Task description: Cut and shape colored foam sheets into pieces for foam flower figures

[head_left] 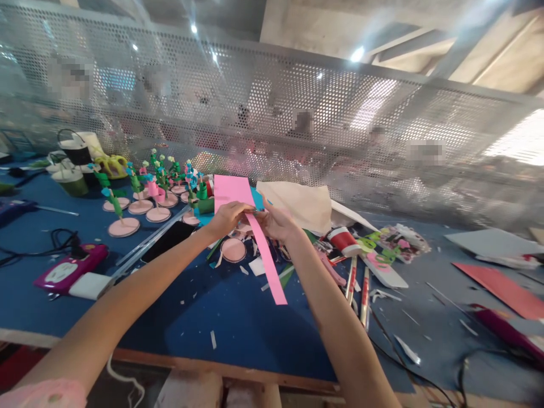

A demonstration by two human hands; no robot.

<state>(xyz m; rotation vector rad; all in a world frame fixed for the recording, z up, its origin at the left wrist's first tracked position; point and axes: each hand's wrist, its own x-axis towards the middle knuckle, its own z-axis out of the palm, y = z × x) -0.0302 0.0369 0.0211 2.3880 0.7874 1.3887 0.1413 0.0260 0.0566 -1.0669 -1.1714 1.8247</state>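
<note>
My left hand (232, 218) is closed on a pink paper sheet (232, 191), fingers pressed against its lower edge. A long narrow pink paper strip (268, 263) slants down from between my hands over the blue table. Beside it, my right hand (278, 221) is closed, thumb raised. A small dark, thin edge shows between the fingertips of both hands; what it belongs to is hidden. Below my hands lies a round pink disc (233, 250) among paper scraps. Behind them are blue paper (257, 198) and a cream sheet (295, 201).
Several small paper flowers on round pink bases (123, 227) stand left, near a black phone (168, 242) and a purple power strip (72, 266). Right are a red-and-white paper cup (343, 242), striped sticks (364, 297) and red card (501, 289). A perforated metal screen (272, 113) rises behind.
</note>
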